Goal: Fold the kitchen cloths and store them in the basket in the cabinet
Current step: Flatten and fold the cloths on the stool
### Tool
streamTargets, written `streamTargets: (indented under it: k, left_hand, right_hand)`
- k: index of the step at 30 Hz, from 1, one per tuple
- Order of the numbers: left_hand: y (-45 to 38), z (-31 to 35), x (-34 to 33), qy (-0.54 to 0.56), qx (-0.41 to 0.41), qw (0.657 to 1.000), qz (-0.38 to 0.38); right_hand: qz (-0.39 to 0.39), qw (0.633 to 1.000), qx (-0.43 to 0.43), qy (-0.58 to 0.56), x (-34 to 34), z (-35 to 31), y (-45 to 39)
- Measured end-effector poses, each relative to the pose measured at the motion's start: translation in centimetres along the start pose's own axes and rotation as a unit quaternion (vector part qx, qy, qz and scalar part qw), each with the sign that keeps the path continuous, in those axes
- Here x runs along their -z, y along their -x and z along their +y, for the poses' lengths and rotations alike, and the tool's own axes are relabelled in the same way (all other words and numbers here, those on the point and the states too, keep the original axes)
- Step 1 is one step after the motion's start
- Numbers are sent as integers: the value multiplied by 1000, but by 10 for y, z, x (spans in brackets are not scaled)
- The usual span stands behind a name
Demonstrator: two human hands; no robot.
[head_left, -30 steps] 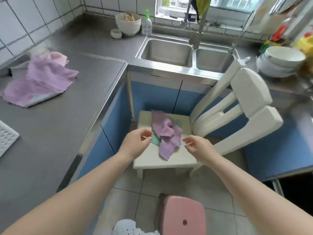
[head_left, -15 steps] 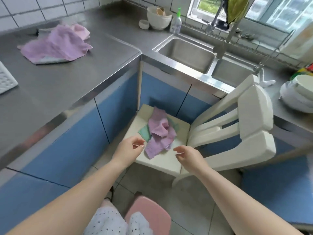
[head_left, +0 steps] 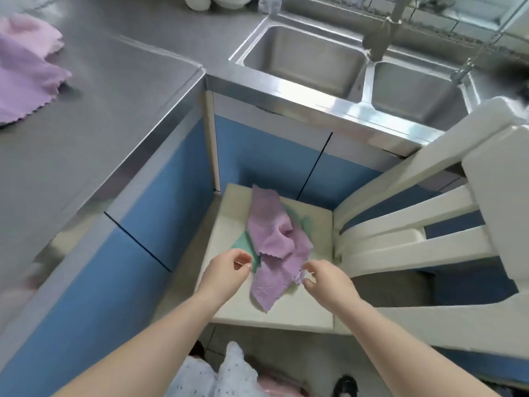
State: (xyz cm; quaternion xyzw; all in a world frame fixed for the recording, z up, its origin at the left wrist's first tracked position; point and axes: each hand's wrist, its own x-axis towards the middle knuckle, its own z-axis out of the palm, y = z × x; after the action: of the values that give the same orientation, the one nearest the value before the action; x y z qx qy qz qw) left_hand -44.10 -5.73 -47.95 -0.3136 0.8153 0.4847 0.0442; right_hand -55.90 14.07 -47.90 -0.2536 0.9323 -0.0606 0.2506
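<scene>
A crumpled purple cloth point(head_left: 273, 247) lies on the seat of a white chair point(head_left: 286, 310), with a green cloth point(head_left: 243, 244) partly hidden beneath it. My left hand point(head_left: 226, 272) hovers just left of the purple cloth, fingers loosely curled, holding nothing. At the cloth's right edge my right hand point(head_left: 326, 279) has thumb and fingers curved around the scalloped hem, touching it. Another purple cloth point(head_left: 23, 81) with a pink one under it lies spread on the steel counter at far left. No basket is in view.
The steel counter point(head_left: 114, 104) wraps the corner over blue cabinet doors point(head_left: 160, 224). A double sink point(head_left: 357, 67) with a tap sits behind the chair. The chair's slatted back point(head_left: 429, 230) rises at right. Bowls stand at the counter's far edge.
My head and both hands have moved closer to the chair. The right hand has reached the purple cloth's edge; the left has come near its left side.
</scene>
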Motion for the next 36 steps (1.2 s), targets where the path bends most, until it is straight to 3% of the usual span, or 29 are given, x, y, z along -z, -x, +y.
streamTargets:
  k: [7,12,16,24,26,30,36]
  left_hand:
    - [-89,-77,-100,-56,-2,998,25]
    - [-120,-118,-157,-88,-57,994,42]
    - [-144,-127,-175,-16,-72,988,135]
    - [-176,-127,-164,-3,-149,958,243]
    - [-175,-123,-157,17,-169,956,240]
    - [-172,-95,-145,34,-201,953,225]
    - [-186,-46,-98,-38,-212,931,295]
  right_hand:
    - [-8,996,92,8,-99,28,-123]
    - [76,984,162,-24,-165,48,-162]
    - [147,976,150,-54,-178,52,-185]
    - [235,942,162,-175,-151,43,-209]
    - [260,930,158,-206,-130,35,-211]
    - [273,929,186,-166,-80,14,-208]
    - [341,903,228,-125,2,-10,-194]
